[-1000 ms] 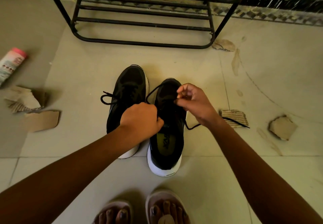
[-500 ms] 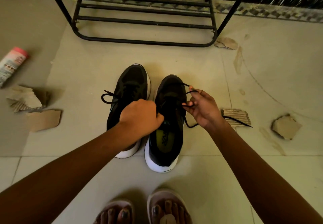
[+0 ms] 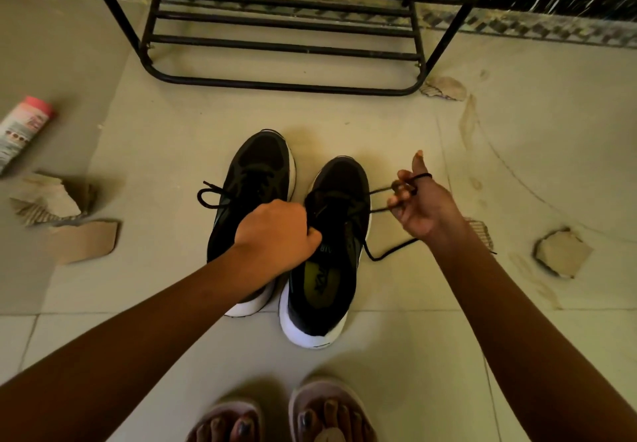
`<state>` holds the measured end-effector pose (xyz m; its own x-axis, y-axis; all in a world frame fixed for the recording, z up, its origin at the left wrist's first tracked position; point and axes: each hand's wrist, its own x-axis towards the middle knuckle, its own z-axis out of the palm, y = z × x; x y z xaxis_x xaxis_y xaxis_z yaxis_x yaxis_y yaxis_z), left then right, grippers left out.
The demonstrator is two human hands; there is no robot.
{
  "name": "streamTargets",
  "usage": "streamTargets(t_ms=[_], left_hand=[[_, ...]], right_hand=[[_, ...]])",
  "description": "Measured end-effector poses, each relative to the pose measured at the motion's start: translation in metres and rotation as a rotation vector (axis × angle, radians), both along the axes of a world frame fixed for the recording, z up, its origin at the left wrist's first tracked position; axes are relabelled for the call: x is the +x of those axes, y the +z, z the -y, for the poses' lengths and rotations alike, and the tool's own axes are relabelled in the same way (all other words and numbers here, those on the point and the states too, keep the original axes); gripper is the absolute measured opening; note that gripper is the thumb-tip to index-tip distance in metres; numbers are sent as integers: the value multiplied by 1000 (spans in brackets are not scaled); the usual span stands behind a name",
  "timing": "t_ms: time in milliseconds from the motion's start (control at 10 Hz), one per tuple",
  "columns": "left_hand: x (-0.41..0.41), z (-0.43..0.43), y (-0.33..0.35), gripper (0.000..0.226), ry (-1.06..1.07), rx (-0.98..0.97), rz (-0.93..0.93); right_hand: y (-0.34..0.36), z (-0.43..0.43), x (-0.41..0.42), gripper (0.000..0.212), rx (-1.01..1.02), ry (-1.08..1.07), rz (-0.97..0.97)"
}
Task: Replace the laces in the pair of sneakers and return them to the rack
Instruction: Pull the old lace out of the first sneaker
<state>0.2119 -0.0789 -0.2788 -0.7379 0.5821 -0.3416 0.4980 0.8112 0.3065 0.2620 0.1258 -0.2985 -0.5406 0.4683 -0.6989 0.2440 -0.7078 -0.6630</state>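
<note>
black mesh sneaker with white sole, right one of the pair (image 3: 339,179), sits centre frame on the pale tiled floor (image 3: 396,355), just beside its twin black sneaker (image 3: 262,166) on the left. both long axes run bottom to top of frame: heels toward the person's sandalled feet at the bottom edge, toes toward the black metal shoe rack (image 3: 282,86) at the top, which stands apart from the toes.

twin sneaker looks done, with a tied bow (image 3: 213,186) sticking out to its left. the right one is the one in work.

left hand (image 3: 275,231) is a closed fist at the throat of the right sneaker, gripping it near the tongue. cannot tell whether a lace end is also inside the fist.

right hand (image 3: 422,210) is off to the right of the shoe, raised. fingers are curled round the thin black lace (image 3: 393,251), thumb sticking up with a loop over it. two strands run sideways from the eyelets to this hand, across the shoe's long axis. the free tail drops to the floor below the right wrist.

judgement: tying or tightening on the second shoe, rack step not yet done. key relation: the lace leaves the shoe rightward, so the right hand is nearer and pulls while the left hand anchors. next pull probably goes right, away from the shoe.
</note>
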Motion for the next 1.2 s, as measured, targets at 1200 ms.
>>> streamTargets(t_ms=[1200], left_hand=[[-8, 8, 8, 59, 38, 51, 186]], right_hand=[[0, -33, 28, 48, 1232, 1103, 407]])
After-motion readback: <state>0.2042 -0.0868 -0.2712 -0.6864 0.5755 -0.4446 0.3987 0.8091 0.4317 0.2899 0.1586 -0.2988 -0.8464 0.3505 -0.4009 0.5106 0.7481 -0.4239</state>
